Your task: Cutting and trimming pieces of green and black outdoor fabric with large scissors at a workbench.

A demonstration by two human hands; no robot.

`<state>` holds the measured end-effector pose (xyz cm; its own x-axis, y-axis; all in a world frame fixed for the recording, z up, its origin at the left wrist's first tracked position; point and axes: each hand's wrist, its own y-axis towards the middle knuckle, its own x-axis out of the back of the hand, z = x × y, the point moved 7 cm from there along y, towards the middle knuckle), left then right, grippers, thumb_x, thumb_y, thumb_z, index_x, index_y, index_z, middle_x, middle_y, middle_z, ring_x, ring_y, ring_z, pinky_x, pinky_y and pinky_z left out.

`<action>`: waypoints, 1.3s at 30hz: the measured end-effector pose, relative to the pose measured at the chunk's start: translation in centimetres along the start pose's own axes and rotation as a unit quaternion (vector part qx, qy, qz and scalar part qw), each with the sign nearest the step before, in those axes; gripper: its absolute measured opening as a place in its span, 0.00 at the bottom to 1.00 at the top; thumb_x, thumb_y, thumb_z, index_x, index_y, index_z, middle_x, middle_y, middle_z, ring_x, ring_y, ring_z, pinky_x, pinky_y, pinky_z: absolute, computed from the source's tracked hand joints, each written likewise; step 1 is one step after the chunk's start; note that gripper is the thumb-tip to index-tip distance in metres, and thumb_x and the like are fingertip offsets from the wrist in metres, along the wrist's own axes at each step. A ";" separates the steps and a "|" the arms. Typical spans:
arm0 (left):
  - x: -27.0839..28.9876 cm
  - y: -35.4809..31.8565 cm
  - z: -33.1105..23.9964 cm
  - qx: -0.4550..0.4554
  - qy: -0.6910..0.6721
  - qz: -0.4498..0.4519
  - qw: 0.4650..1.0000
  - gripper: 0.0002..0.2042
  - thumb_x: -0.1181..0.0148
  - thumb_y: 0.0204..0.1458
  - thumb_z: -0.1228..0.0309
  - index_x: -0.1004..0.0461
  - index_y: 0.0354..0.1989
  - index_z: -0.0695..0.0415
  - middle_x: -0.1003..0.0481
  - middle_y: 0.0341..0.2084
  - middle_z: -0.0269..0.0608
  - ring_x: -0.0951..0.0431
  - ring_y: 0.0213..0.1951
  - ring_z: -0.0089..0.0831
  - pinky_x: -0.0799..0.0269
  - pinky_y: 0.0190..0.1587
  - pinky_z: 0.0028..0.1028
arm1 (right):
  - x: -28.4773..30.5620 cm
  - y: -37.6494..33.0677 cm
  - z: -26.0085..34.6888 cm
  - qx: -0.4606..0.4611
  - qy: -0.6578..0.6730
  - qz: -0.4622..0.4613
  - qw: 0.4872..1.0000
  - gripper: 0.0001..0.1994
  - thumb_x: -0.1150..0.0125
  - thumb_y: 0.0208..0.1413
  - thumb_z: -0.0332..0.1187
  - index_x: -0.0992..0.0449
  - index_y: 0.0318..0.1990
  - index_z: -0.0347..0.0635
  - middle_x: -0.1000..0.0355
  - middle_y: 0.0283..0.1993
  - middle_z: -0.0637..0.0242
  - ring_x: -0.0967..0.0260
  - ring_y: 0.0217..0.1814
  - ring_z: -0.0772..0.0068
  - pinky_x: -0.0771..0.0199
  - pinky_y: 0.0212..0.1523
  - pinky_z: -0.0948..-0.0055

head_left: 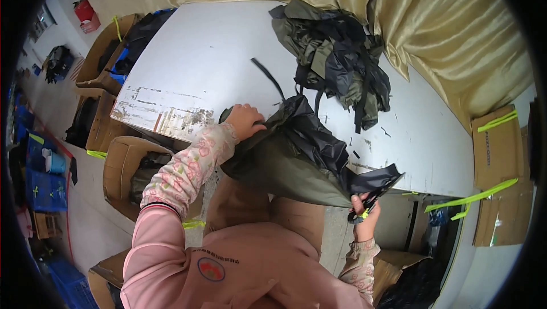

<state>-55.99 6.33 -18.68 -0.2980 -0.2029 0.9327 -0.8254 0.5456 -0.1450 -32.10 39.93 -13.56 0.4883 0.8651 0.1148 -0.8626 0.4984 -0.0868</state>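
An olive-green and black fabric piece, thin and slightly shiny like a sewn bag, hangs over the near edge of the white table in front of my body. My left hand grips its upper left part, the thumb lying over the cloth. At the lower right corner, my right hand is closed on the black edge of the same piece. A small black and yellow-green thing shows at those fingers; its kind cannot be made out. Beyond lies a crumpled pile of olive and black fabric pieces with dangling straps.
The white table has a worn left corner and scattered dark scraps. A black strap lies across it. Gold curtains hang behind. Cardboard boxes stand left and right; blue crates line the far left floor.
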 end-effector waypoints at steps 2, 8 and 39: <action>0.0 -0.8 -0.2 -0.036 -0.010 -0.064 0.997 0.10 0.41 0.51 0.62 0.23 0.35 0.54 0.23 0.34 0.37 0.27 0.43 0.37 0.36 0.49 0.36 | 3.0 0.4 0.5 0.002 0.003 -0.072 0.997 0.11 0.34 0.49 0.27 0.33 0.34 0.46 0.35 0.28 0.76 0.38 0.21 0.84 0.36 0.21 0.81; 5.8 -10.4 5.8 0.076 -0.700 -0.197 0.682 0.05 0.43 0.54 0.73 0.27 0.37 0.60 0.24 0.30 0.33 0.27 0.33 0.20 0.31 0.38 0.22 | 10.0 2.4 3.1 0.067 0.070 -0.171 0.980 0.10 0.35 0.50 0.26 0.32 0.33 0.44 0.35 0.27 0.76 0.40 0.19 0.84 0.38 0.20 0.83; 2.1 -7.9 3.3 -0.169 -0.236 -0.156 0.944 0.07 0.34 0.42 0.74 0.28 0.26 0.55 0.27 0.27 0.35 0.26 0.34 0.33 0.31 0.39 0.32 | -6.8 9.3 -3.7 0.107 -0.194 0.289 0.932 0.12 0.39 0.44 0.17 0.34 0.34 0.38 0.33 0.27 0.67 0.34 0.30 0.76 0.32 0.34 0.75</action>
<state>-51.73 -1.11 -16.67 -0.3116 -0.6933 0.6498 -0.7320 0.6112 0.3011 -42.99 38.89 -18.82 -0.1135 0.8796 0.4620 -0.9935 -0.1018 -0.0502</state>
